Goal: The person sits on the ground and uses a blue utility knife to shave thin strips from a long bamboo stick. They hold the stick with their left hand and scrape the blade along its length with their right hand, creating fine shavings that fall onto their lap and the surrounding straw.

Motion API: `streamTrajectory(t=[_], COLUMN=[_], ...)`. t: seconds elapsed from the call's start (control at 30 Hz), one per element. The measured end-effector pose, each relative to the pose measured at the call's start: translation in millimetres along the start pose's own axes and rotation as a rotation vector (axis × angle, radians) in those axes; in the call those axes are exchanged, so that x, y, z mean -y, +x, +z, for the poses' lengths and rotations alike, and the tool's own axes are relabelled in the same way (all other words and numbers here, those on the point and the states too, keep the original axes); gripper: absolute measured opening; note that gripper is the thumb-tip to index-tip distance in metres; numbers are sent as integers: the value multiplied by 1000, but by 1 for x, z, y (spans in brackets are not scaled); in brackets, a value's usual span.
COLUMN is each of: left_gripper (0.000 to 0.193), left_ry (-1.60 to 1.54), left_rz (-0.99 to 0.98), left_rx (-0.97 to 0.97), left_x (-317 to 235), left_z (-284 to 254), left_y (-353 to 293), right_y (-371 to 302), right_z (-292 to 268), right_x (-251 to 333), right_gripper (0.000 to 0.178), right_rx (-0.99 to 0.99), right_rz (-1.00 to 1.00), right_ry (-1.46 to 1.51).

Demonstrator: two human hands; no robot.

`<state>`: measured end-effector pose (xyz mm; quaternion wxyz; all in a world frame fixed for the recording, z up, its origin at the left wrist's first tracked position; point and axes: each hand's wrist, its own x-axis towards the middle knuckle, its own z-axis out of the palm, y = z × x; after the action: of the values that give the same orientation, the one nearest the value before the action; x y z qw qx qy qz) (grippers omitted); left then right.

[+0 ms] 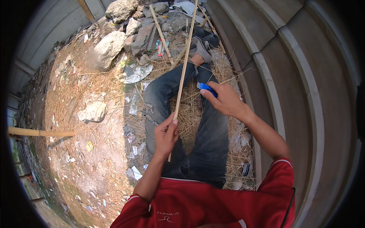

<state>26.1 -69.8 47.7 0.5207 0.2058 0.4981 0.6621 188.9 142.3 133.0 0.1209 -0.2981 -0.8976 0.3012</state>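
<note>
My left hand grips a long thin bamboo stick near its lower end; the stick runs up and away over my left leg toward the rubble. My right hand holds a small knife with a blue handle, its short blade pointing left, close to the stick but apart from it. I sit with my legs in dark jeans stretched out, wearing a red shirt.
Dry straw and shavings lie between and around my legs. Rocks and rubble with more bamboo strips sit ahead. A corrugated grey wall rises on my right. A thick bamboo pole lies at the left on bare dirt.
</note>
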Motion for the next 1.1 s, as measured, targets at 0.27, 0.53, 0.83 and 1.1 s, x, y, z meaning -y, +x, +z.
streamTrajectory(t=[0.27, 0.53, 0.83, 1.1], left_gripper=[40, 40, 40, 41], left_ry=[79, 329, 87, 102], left_rz=[34, 50, -43, -50], left_rx=[53, 18, 21, 63], left_x=[5, 8, 23, 13], left_z=[6, -6, -18, -22], left_y=[3, -9, -11, -22], right_y=[-21, 36, -9, 38], right_z=[63, 48, 80, 51], right_x=[27, -23, 5, -24], right_gripper=[44, 53, 50, 51], right_rx=[183, 16, 167, 8], right_rz=[-59, 71, -83, 23], right_ry=[-77, -121, -97, -169])
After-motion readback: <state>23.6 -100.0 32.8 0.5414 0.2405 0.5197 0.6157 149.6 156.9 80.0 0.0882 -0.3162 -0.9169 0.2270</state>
